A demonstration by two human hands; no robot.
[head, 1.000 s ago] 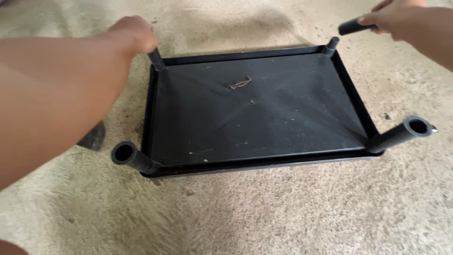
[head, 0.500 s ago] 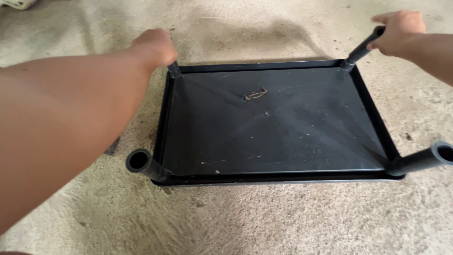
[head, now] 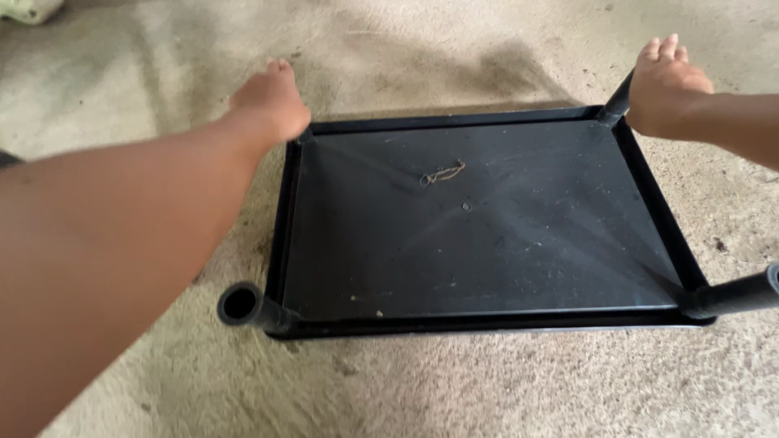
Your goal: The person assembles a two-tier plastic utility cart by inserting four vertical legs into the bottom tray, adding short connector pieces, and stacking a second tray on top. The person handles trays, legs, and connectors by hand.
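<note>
A black plastic table (head: 487,243) lies upside down on the concrete floor, its four hollow tube legs pointing up. My left hand (head: 272,101) rests over the far-left leg and hides it, with the fingers stretched forward. My right hand (head: 665,85) presses its palm against the far-right leg (head: 618,101), fingers straight and apart, not wrapped round it. The near-left leg (head: 241,302) and the near-right leg (head: 734,294) stand free. A small rusty bit of chain or wire (head: 442,173) lies on the table's underside.
Rough grey concrete floor (head: 454,381) surrounds the table. A pale object (head: 28,8) sits at the top left corner, and a dark shape (head: 5,158) shows at the left edge.
Both hands have loosened from the far legs: the right hand's fingers, earlier wrapped round its leg, now point straight. The view has shifted so that the table sits further right and nearer.
</note>
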